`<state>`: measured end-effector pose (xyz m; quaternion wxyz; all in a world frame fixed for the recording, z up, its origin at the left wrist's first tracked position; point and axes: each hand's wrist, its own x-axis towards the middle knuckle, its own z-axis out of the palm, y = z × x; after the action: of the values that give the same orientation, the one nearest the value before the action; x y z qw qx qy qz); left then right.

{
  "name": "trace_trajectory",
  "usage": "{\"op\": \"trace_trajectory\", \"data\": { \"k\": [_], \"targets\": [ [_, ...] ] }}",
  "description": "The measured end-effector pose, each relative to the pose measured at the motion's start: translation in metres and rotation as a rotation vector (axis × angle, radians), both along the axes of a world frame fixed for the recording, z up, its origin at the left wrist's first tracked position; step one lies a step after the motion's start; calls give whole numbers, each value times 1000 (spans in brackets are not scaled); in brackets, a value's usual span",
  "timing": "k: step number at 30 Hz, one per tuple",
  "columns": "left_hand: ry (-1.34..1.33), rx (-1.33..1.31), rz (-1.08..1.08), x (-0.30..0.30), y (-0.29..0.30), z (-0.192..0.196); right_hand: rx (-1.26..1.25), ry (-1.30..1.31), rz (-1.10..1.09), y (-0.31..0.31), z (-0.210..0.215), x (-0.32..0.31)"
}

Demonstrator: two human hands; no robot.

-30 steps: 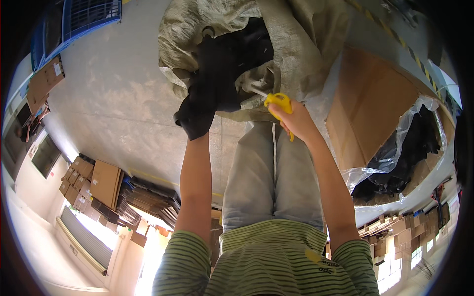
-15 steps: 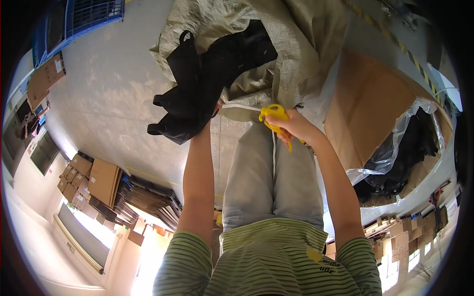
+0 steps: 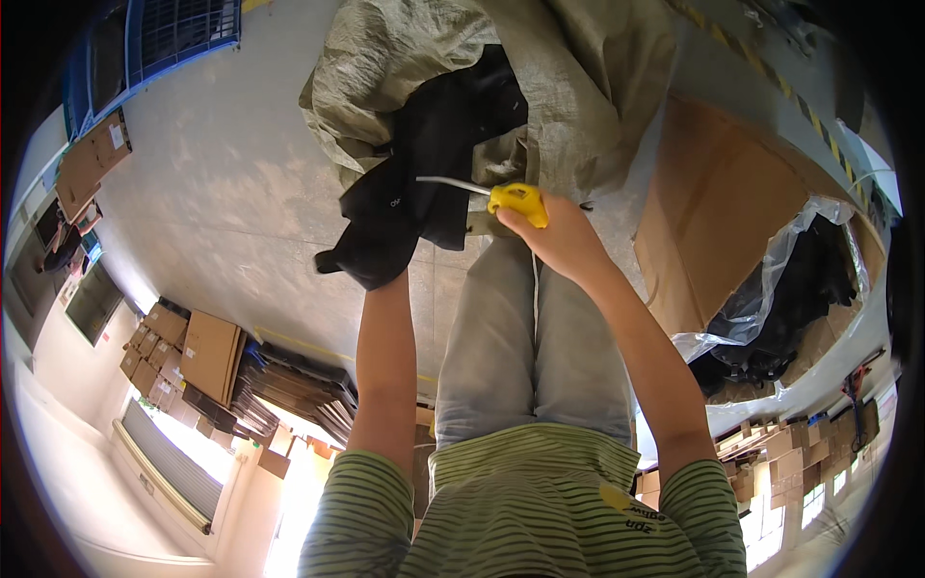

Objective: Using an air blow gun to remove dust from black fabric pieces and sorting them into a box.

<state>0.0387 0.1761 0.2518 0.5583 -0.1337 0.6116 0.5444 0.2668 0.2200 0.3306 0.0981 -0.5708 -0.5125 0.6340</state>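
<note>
Moved left since earlier frame: yellow air gun [image 3: 521, 203], metal nozzle [image 3: 451, 181] now across black cloth [image 3: 378, 217].
Beige sack [image 3: 583, 106], open-mouthed; black cloth, partly inside sack, draped over hidden left hand, grip impossible to tell; air gun, grasped in right hand [image 3: 565, 237]; nozzle, seemingly brought to bear on cloth.

One fisheye view looks down from the person's head. The shirt [image 3: 540, 496] is nearest, lower centre; floor [image 3: 222, 193] spreads upper left.
</note>
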Motion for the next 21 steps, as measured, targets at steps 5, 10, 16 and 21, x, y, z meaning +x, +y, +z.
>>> {"op": "trace_trajectory", "data": {
  "k": [5,10,16,21],
  "targets": [
    [133,182,-135,4,-6,10,-332,-103,289,-1,-3,2],
    [150,148,-94,-5,-24,-6,-478,-20,79,-5,-12,-3],
    [77,-182,198,-57,-32,-44,-624,5,144,-2,-5,-5],
    [997,-756,57,-62,-14,-33,-709,79,191,-13,4,12]
  ]
}}
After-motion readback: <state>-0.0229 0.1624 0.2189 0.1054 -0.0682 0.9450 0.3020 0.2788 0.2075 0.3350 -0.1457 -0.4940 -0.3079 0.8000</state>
